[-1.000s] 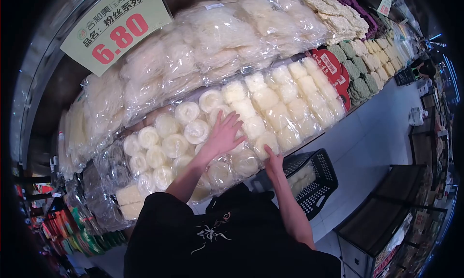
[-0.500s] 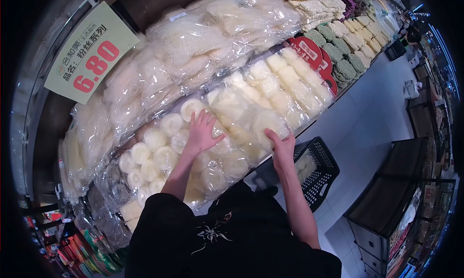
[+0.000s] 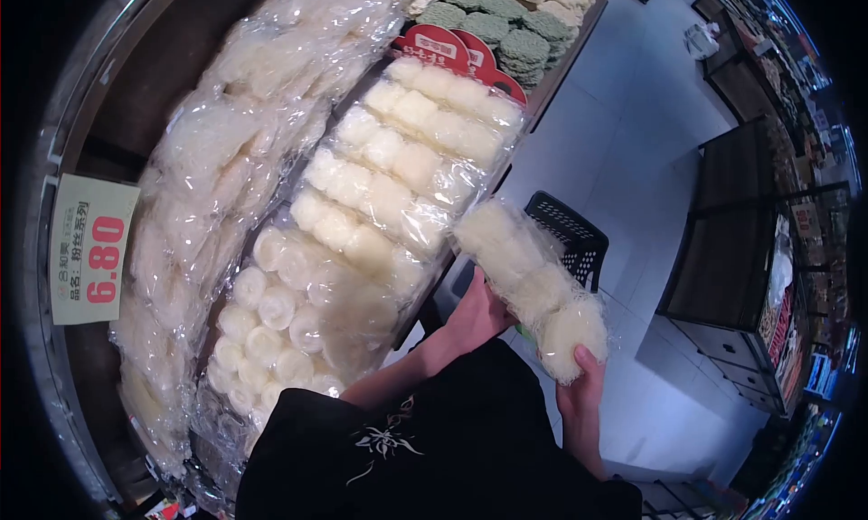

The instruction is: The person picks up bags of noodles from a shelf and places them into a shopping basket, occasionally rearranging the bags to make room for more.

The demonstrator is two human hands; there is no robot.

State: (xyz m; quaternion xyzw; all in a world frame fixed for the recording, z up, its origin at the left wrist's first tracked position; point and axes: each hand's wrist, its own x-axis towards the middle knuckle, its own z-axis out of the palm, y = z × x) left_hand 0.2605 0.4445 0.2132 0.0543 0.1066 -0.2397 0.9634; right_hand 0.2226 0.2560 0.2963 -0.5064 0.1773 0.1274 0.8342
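A long clear pack of pale dried noodles [image 3: 532,280] is held up off the display, over the black basket. My right hand [image 3: 583,389] grips its lower end, thumb on top. My left hand [image 3: 477,314] is at the pack's left side, with fingers closed on it and partly hidden beneath. To the left lie rows of wrapped pale noodle blocks [image 3: 407,176] and round white noodle coils [image 3: 276,307].
A black perforated basket [image 3: 571,235] is below and behind the pack. Large bags of translucent noodles [image 3: 208,158] fill the shelf at left, by a price sign [image 3: 93,249]. Green noodle cakes [image 3: 520,45] lie beyond red signs [image 3: 443,50]. A dark display cabinet [image 3: 723,240] stands right.
The noodle pack has come up off the display and moved right with my right hand. My left hand has moved from the display to the pack. The view has turned right.
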